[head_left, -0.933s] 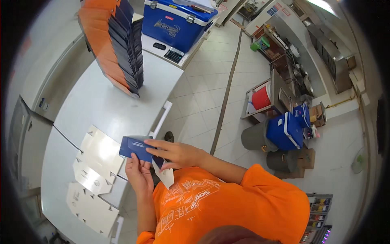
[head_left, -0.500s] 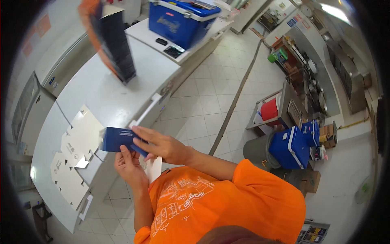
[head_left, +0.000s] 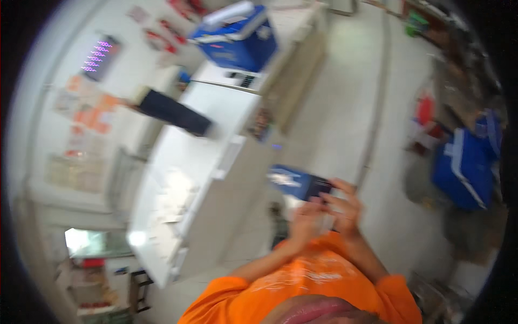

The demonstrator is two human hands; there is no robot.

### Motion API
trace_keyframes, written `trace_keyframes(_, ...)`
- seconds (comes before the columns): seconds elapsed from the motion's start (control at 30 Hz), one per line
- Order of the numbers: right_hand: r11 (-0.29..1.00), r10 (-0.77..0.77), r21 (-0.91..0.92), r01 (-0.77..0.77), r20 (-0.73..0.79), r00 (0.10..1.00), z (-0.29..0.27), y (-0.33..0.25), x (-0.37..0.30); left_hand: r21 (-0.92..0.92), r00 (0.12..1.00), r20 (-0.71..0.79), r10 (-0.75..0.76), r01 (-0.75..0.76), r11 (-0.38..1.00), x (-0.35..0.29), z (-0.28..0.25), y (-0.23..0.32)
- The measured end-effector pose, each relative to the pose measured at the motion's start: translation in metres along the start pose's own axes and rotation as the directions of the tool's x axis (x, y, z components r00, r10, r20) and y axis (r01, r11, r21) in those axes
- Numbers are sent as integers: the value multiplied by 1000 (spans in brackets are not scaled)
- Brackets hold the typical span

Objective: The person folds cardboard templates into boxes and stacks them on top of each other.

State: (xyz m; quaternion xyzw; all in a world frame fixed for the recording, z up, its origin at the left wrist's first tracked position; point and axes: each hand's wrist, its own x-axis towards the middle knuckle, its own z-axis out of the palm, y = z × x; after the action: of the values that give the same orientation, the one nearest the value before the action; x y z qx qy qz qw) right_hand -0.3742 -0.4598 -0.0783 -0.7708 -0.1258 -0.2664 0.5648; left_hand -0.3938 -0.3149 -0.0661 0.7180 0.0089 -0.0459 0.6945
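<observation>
A small blue cardboard box [head_left: 295, 182] is held out in front of my orange shirt, its dark end toward my fingers. My left hand [head_left: 305, 224] grips it from below, thumb and fingers at its near end. The fingers of my right hand [head_left: 345, 208] are bent around the same end from the right. Motion blur hides the exact finger contacts and the flaps. On the white table to the left lie pale flat carton blanks [head_left: 175, 197], apart from both hands.
A tall dark stack [head_left: 175, 112] stands farther along the table [head_left: 229, 102]. Beyond it sit a blue cooler box [head_left: 237, 43] and a calculator [head_left: 247, 81]. To the right are another blue cooler [head_left: 463, 170] and a red container [head_left: 425, 109] above the tiled floor.
The view has swung, so the table now appears farther left. Both hands and the blue box now appear farther right, away from the table edge. The box stays held.
</observation>
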Motion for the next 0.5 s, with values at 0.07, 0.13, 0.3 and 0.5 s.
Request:
trace_keyframes(0.07,999,5,33,-3,-77,997,-30,10,-12,-222,959,267,100,-40,974,6,15,-10)
trace_keyframes(0.13,989,1,-147,-15,-94,996,-47,29,-37,-57,946,208,-247,264,963,5,40,-5)
trace_keyframes(0.3,998,-22,-58,8,-253,967,-119,30,-86,15,842,538,-42,40,999,-26,103,14)
trace_keyframes(0.5,986,-69,-163,31,-235,969,-116,39,-83,466,862,463,-209,-36,884,-6,96,18)
